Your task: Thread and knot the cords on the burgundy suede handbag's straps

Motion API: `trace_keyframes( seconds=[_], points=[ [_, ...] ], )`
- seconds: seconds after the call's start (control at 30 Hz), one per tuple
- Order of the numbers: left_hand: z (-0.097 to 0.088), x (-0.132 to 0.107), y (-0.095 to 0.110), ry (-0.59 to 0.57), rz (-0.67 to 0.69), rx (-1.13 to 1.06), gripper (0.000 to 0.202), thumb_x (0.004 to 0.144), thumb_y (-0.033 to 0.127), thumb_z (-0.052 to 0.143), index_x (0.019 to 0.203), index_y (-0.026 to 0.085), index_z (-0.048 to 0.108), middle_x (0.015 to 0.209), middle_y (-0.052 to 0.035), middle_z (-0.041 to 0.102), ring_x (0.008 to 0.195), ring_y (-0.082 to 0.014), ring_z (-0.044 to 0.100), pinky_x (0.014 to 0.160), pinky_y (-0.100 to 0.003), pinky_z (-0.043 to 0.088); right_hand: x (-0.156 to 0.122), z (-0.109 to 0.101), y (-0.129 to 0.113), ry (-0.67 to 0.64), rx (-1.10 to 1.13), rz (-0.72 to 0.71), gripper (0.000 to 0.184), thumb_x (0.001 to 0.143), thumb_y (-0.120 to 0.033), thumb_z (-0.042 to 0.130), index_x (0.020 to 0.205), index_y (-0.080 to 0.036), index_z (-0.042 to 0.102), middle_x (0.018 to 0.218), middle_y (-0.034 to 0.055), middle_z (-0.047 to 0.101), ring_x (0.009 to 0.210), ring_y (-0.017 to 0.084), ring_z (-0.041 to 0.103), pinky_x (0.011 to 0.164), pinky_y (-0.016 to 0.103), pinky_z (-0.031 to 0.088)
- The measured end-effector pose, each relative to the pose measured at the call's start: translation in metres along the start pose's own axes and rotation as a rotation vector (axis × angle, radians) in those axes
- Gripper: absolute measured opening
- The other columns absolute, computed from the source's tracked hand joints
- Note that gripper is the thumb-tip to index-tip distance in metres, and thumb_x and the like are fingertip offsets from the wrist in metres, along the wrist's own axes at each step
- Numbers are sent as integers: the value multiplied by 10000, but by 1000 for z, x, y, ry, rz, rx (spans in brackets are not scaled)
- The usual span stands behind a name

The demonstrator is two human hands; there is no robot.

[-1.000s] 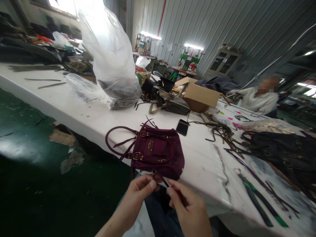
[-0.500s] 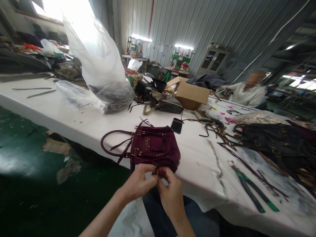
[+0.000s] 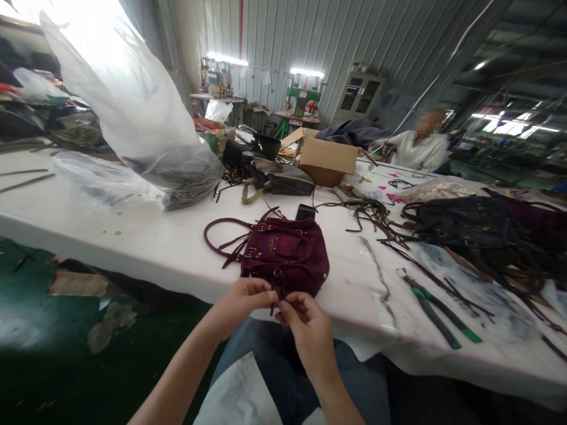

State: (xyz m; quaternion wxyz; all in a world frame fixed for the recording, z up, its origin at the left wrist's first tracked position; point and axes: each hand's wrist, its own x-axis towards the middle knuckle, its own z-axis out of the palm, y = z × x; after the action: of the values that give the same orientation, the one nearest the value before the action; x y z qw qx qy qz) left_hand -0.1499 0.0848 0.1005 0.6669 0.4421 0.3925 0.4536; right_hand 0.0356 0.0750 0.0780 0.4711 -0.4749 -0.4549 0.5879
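A plum-coloured handbag (image 3: 287, 248) with brass buckles lies at the table's front edge, its handle loop (image 3: 212, 223) pointing left. On the near side of the bag is a small metal ring (image 3: 277, 273), from which a thin dark strap (image 3: 271, 308) hangs. My left hand (image 3: 248, 301) is closed, thumb and forefinger pinching this strap just below the ring. Close beside it, my right hand (image 3: 308, 324) also pinches at the strap, fingertips nearly touching the left ones. The fingers partly hide the strap.
Green-handled pliers (image 3: 438, 310) lie to the right, near a dark bag (image 3: 469, 227) and a tangle of straps (image 3: 376, 215). Behind the handbag are a black phone (image 3: 305, 212), a cardboard box (image 3: 328, 159) and a tall plastic sack (image 3: 146, 118). A person (image 3: 419, 147) sits across the table.
The view has shifted, and the handbag lies slightly turned, now covering part of the phone. My hands stay at the ring; the strap's end now shows below my left fingers.
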Motion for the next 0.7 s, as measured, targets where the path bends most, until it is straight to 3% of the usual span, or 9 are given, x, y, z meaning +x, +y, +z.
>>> trace_keyframes(
  seconds=[0.07, 0.2, 0.4, 0.57, 0.7],
  points=[
    [7, -13, -13, 82, -42, -119, 269, 917, 396, 805, 853, 138, 760, 850, -52, 729, 808, -164, 643, 809, -266, 491, -9, -4, -6, -30, -46, -11, 398, 875, -528, 883, 982, -192, 698, 902, 59, 766, 784, 210, 748, 739, 285, 602],
    [20, -25, -23, 103, -75, -314, 254, 920, 372, 813, 865, 127, 778, 866, -83, 733, 839, -177, 651, 809, -263, 494, -15, -6, -18, -72, -108, -47, 360, 918, -527, 845, 995, -199, 718, 922, 73, 784, 844, 235, 762, 795, 309, 623],
    [23, -22, -25, 84, 96, -589, 191, 957, 293, 741, 827, 153, 749, 1131, -129, 738, 1147, -263, 664, 1011, -348, 523, -15, -4, -21, -106, -108, -74, 369, 922, -536, 829, 1061, -200, 765, 1001, 93, 803, 874, 252, 780, 854, 347, 655],
    [31, -21, -33, 48, 66, -519, 195, 978, 310, 743, 895, 134, 756, 905, -59, 657, 855, -152, 596, 830, -251, 485, -16, -8, -18, -131, -134, -99, 325, 940, -508, 804, 1048, -202, 817, 1248, 128, 781, 1029, 284, 770, 914, 367, 646],
    [43, -19, -38, 145, 73, -503, 235, 975, 327, 735, 833, 146, 686, 873, -27, 612, 857, -139, 562, 818, -235, 471, -18, -17, -10, -196, -113, -36, 322, 899, -485, 849, 1033, -197, 797, 1168, 120, 798, 1042, 299, 760, 936, 389, 626]
  ],
)
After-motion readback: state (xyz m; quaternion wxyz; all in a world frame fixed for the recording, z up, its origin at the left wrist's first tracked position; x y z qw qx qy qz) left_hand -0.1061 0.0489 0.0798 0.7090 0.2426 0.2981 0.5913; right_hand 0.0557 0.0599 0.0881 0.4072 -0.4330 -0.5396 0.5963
